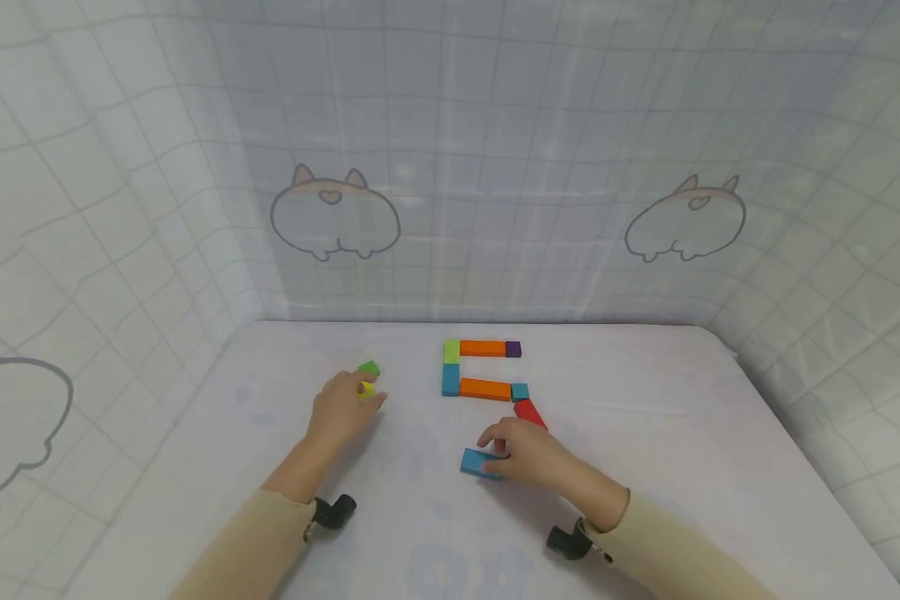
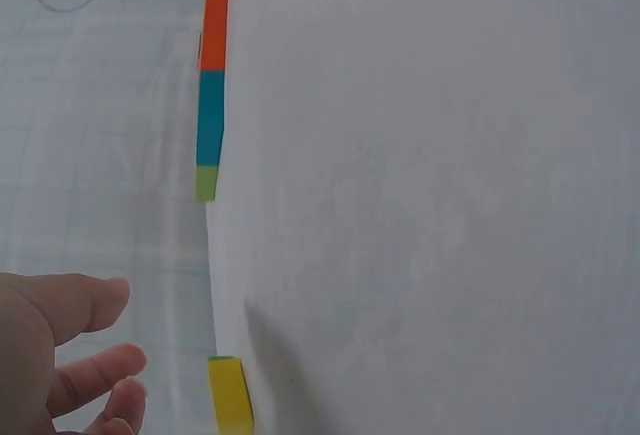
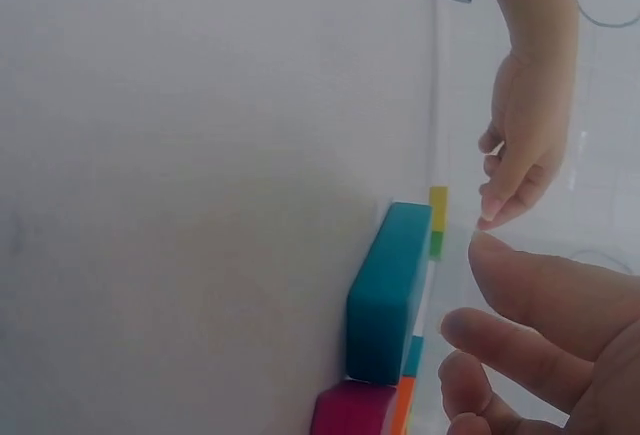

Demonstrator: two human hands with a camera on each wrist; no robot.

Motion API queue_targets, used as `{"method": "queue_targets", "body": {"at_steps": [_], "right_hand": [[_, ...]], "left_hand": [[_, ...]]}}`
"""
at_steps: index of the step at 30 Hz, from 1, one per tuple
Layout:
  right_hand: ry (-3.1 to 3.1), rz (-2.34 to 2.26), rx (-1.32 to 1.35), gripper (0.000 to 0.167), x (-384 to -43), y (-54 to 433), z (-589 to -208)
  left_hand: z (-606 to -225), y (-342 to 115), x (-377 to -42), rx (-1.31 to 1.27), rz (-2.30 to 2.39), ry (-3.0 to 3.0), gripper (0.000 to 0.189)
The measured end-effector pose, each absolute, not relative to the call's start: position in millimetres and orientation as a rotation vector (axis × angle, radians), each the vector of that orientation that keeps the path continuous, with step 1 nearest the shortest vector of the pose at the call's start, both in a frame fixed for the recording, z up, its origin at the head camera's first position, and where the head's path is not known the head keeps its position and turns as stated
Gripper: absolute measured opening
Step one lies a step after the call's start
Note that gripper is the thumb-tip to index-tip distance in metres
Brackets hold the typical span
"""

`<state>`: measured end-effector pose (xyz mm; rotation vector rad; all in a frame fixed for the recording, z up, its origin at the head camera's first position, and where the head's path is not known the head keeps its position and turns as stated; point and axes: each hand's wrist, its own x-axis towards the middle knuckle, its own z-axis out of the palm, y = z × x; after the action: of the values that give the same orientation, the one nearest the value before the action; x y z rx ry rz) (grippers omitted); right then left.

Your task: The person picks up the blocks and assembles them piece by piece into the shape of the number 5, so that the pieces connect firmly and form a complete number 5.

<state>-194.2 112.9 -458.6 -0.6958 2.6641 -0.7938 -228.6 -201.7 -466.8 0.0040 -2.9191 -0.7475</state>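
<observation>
My left hand hovers at the yellow block and the green block, thumb and fingers spread. Beneath my right hand lies a flat blue block; the thumb overlaps its right end in the head view. From the right wrist, those fingers appear parted, with a gap between them and the blue block. Partly behind the right hand is a red block, set slantwise below a small teal block.
Farther back, a lime block and an upright blue block form a column. Two orange blocks extend rightward from it, the upper one ending at a purple block. A patterned curtain surrounds the white table.
</observation>
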Motion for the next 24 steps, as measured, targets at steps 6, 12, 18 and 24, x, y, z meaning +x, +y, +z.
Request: {"method": "queue_targets", "body": {"at_steps": [6,12,18,24], "right_hand": [[2.675,-0.763,-0.644,0.030,-194.6,109.6,-462.2],[2.695,-0.741,-0.616,0.028,-194.0,108.8,-465.7],[2.707,-0.720,-0.592,0.027,-194.0,107.1,-468.1],[2.706,-0.724,-0.567,0.025,-194.0,106.0,-469.1]], "left_hand": [[-466.1,-212.4,-235.6,0.091,-0.727,-2.968,0.045],[-471.0,-221.4,-243.1,0.128,-0.726,-2.992,0.046],[-472.5,-227.9,-248.1,0.145,-0.726,-3.024,0.047],[-473.6,-232.3,-251.6,0.158,-0.739,-3.041,0.045]]}}
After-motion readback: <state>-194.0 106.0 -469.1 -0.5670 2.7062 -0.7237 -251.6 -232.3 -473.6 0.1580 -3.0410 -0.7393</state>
